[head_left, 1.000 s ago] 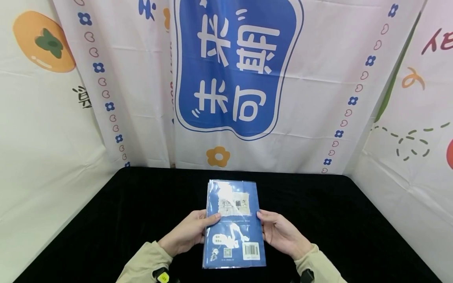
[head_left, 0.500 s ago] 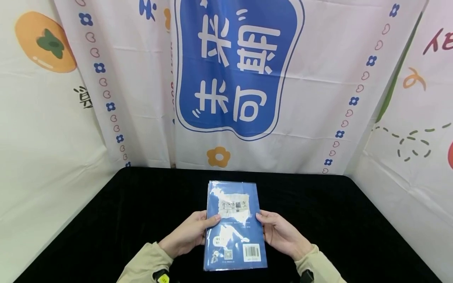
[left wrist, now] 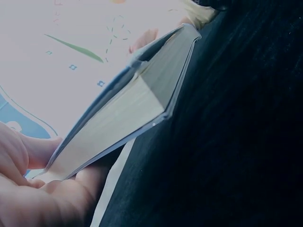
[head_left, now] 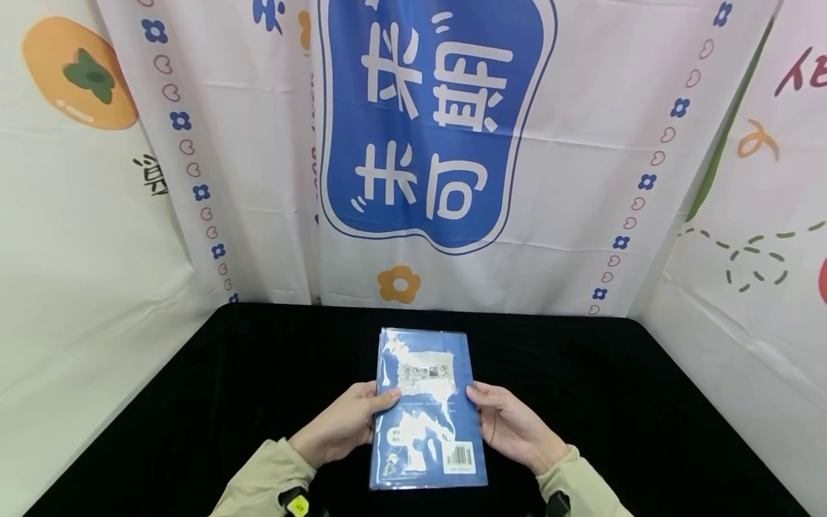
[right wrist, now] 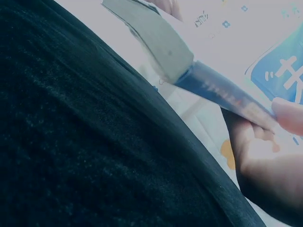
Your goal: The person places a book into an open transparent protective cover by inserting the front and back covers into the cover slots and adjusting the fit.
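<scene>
A blue book (head_left: 429, 424) in a glossy clear cover is held between both hands, its barcode side facing up in the head view. My left hand (head_left: 345, 422) grips the left edge, thumb lying on the cover and fingers underneath. On the opposite edge, my right hand (head_left: 513, 425) pinches the book with the thumb at the rim. The left wrist view shows the page edges of the book (left wrist: 123, 118), held off the dark cloth. In the right wrist view the blue spine of the book (right wrist: 222, 92) meets the right hand (right wrist: 270, 156).
Black cloth (head_left: 271, 402) covers the table under the hands. A white printed curtain (head_left: 581, 179) hangs at the back, and white sheets (head_left: 84, 287) enclose the sides. Dark wrist devices (head_left: 295, 501) sit on the beige sleeves.
Both hands keep the same grip. The book has shifted and tilted very slightly, so the glare on its cover has moved.
</scene>
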The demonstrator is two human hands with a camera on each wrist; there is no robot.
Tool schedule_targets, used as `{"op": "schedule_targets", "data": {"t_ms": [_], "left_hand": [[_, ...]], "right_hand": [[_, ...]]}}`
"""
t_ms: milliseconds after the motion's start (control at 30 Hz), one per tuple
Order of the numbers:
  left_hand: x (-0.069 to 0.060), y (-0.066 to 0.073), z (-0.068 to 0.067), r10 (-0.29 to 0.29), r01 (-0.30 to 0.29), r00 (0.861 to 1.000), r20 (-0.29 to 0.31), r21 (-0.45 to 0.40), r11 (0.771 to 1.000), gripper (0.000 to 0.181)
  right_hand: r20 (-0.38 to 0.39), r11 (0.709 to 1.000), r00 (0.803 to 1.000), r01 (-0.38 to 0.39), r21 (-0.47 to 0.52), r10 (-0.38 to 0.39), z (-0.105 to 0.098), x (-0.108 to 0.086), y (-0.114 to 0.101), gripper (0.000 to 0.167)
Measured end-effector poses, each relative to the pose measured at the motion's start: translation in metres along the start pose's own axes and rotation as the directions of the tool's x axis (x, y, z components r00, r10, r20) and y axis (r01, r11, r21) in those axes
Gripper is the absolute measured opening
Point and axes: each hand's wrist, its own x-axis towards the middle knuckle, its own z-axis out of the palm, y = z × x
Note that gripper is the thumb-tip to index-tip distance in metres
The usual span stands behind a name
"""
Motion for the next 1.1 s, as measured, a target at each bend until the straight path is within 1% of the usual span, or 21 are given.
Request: {"op": "schedule_targets", "data": {"t_ms": [167, 300, 400, 533, 700, 867, 1100], "left_hand": [[0.0011, -0.001, 0.0026, 0.008, -0.008, 1.0, 0.0, -0.009, 1.0, 0.05], [0.0006, -0.0022, 0.0039, 0.007, -0.007, 1.0, 0.005, -0.014, 1.0, 0.05], [0.0001, -0.0012, 0.0046, 0.007, -0.006, 1.0, 0.007, -0.015, 1.0, 0.05], [-0.0001, 0.0017, 0.0055, 0.004, -0.004, 1.0, 0.009, -0.017, 1.0, 0.05], [-0.0012, 0.0016, 0.0054, -0.002, 0.002, 1.0, 0.007, -0.016, 1.0, 0.05], [-0.0021, 0.0006, 0.006, 0.009, -0.009, 1.0, 0.012, -0.009, 1.0, 0.048], [-0.0007, 0.0012, 0.0077, 0.022, -0.022, 1.0, 0.016, 0.004, 1.0, 0.049]], "right_hand": [[-0.024, 1.0, 1.0, 0.002, -0.009, -0.002, 0.0003, -0.0026, -0.0022, 0.046], [-0.061, 0.999, 0.998, -0.01, -0.033, 0.008, 0.0019, -0.0036, -0.0029, 0.046], [-0.093, 0.998, 0.996, -0.013, -0.061, 0.007, 0.0038, -0.003, -0.0036, 0.046], [-0.115, 0.996, 0.993, -0.011, -0.084, 0.001, 0.0061, -0.0021, -0.0053, 0.049], [-0.116, 0.996, 0.993, -0.004, -0.084, -0.006, 0.0061, -0.0004, -0.0052, 0.05], [-0.1, 0.996, 0.995, -0.007, -0.084, -0.002, 0.0035, 0.0005, -0.0031, 0.049], [-0.115, 0.99, 0.991, 0.045, -0.135, -0.061, 0.0085, -0.0009, -0.0042, 0.046]]}}
